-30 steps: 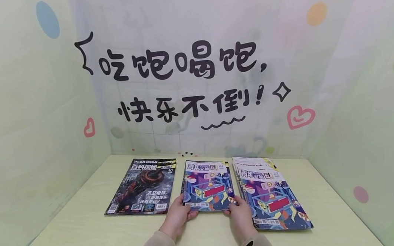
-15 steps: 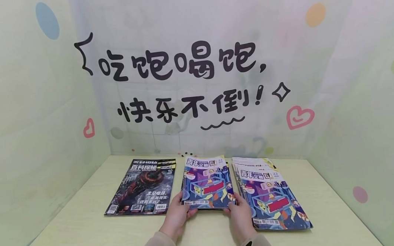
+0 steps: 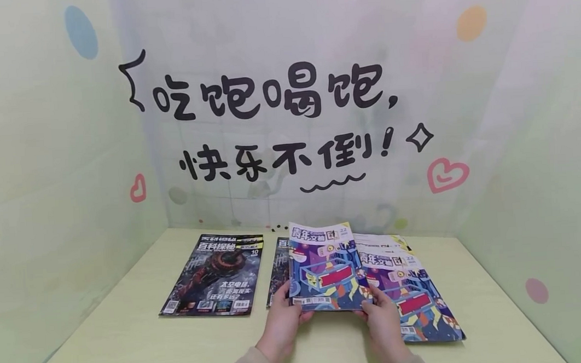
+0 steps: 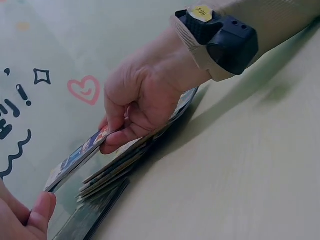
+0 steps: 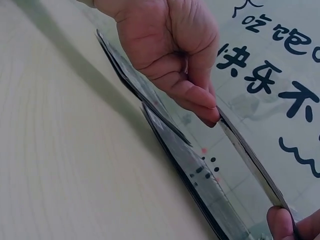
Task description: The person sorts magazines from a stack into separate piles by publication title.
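Note:
A purple-and-blue magazine is pinched at its two lower corners, between thumb and fingers of each hand. My left hand grips the left corner and my right hand the right one. Both wrist views show it raised and slanting, with daylight between it and what lies below. It overlaps the right stack, topped by a magazine of the same cover, and partly hides a dark magazine behind it. In the left wrist view my right hand is nearest the right stack's pages.
Dark magazines lie in a small overlapping pile at the left of the pale wooden table. Pale walls enclose the table on the left, right and back; the back wall carries large black lettering.
Both hands have lifted the purple-and-blue magazine and carried it right, from on top of the middle dark magazine to the edge of the right stack. The dark cover beneath has come into view.

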Tool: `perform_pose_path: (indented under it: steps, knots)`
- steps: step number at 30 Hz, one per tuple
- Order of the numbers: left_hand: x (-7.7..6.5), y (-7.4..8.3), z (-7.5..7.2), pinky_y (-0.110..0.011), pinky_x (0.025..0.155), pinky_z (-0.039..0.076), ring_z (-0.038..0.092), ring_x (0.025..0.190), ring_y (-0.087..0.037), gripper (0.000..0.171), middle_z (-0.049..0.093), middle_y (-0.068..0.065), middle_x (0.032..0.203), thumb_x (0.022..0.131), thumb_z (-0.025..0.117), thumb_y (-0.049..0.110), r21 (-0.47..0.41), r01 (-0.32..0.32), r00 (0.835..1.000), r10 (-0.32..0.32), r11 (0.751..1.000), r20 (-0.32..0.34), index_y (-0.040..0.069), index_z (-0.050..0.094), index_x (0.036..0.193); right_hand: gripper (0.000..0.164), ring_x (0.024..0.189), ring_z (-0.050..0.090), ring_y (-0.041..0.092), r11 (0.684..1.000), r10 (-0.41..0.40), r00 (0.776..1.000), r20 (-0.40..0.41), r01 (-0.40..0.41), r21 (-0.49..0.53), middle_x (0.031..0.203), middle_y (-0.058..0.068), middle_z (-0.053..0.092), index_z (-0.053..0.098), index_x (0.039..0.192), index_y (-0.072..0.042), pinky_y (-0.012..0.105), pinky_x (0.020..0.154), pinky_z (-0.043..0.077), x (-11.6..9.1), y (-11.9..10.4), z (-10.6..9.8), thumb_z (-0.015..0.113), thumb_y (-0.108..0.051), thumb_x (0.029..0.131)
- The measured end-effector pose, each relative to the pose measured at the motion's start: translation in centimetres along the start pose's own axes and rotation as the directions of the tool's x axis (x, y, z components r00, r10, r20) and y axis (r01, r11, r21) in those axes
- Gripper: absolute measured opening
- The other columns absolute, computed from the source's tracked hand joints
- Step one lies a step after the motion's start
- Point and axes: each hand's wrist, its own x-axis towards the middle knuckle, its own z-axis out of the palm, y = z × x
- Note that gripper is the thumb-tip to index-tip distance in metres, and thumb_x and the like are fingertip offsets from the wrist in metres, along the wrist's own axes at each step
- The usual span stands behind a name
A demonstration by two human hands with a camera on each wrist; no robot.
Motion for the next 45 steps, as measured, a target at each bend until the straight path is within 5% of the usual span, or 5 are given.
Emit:
perform_pose_path:
  steps: [13, 24, 34, 39, 45]
  knots:
    - [-2.6, -1.6, 7.4, -0.034, 0.075, 0.057, 0.064, 0.083, -0.02, 0.065, 0.057, -0.02, 0.107, 0.086, 0.043, -0.015, -0.048, 0.061, 0.995, -0.057, 0.997, 0.085, -0.003, 0.02, 0.146, 0.059, 0.083, 0.055, 0.01, 0.994, 0.112, 0.992, -0.066, -0.111, 0.016, 0.142, 0.031, 0.028, 0.018, 0.15, 0.005, 0.023, 0.07, 0.055, -0.1, -0.6, -8.6, 0.04, 0.007, 0.095]
    - [-3.2, -2.2, 12.6, -0.028, 0.061, 0.057, 0.065, 0.067, -0.02, 0.066, 0.059, -0.012, 0.097, 0.087, 0.051, -0.014, -0.002, 0.188, 0.96, -0.184, 0.982, 0.212, 0.003, 0.023, 0.145, 0.061, 0.075, 0.057, 0.011, 0.986, 0.164, 0.978, -0.129, -0.167, -0.015, 0.134, 0.038, 0.031, 0.019, 0.148, 0.006, 0.027, 0.068, 0.057, 0.3, -0.8, -15.4, 0.041, 0.013, 0.092]
    - [-3.5, -2.9, 13.6, -0.029, 0.066, 0.057, 0.063, 0.069, -0.017, 0.061, 0.053, -0.012, 0.088, 0.083, 0.058, -0.014, 0.137, 0.177, 0.933, -0.211, 0.975, 0.292, 0.002, 0.043, 0.14, 0.059, 0.075, 0.056, 0.011, 0.969, 0.22, 0.969, -0.113, -0.23, -0.085, 0.142, 0.039, 0.018, 0.013, 0.148, 0.006, 0.032, 0.07, 0.057, 1.1, 0.2, -18.9, 0.037, 0.01, 0.095]
    - [-3.7, -3.0, 13.3, -0.03, 0.065, 0.057, 0.061, 0.067, -0.015, 0.054, 0.054, -0.007, 0.087, 0.079, 0.056, -0.017, 0.235, 0.133, 0.921, -0.208, 0.963, 0.329, 0.002, 0.054, 0.129, 0.055, 0.069, 0.058, 0.015, 0.968, 0.191, 0.955, -0.228, -0.222, -0.119, 0.131, 0.041, 0.032, 0.024, 0.145, 0.01, 0.034, 0.062, 0.057, 1.2, 0.8, -18.7, 0.042, 0.008, 0.092]
    - [-3.8, -2.9, 12.9, -0.026, 0.063, 0.052, 0.053, 0.081, -0.018, 0.046, 0.052, -0.008, 0.094, 0.074, 0.059, -0.013, 0.315, 0.116, 0.922, -0.22, 0.942, 0.318, 0.006, 0.062, 0.116, 0.05, 0.087, 0.058, 0.031, 0.896, 0.106, 0.941, -0.321, -0.231, -0.38, 0.124, 0.037, 0.047, 0.04, 0.137, 0.013, 0.036, 0.067, 0.052, 1.2, 1.0, -18.1, 0.052, 0.0, 0.09]
